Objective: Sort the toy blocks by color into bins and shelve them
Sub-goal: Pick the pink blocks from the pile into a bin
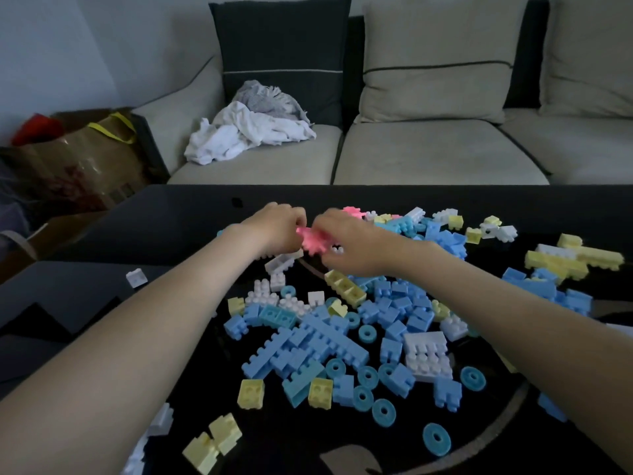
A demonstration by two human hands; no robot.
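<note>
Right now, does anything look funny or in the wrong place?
Yes. One small white block sits alone on the dark table, left of the left hand and apart from the pile. A crumpled white cloth lies heaped on the sofa.

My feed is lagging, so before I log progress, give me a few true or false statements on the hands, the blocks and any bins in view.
1. Both hands grip pink blocks. True: left hand and right hand meet on them.
2. The blocks lie on a dark table. True.
3. A green bin sits beside the blocks. False: no bin is in view.
4. Most loose blocks are red. False: blue blocks are the most.
5. White cloth lies on the sofa. True.
</note>
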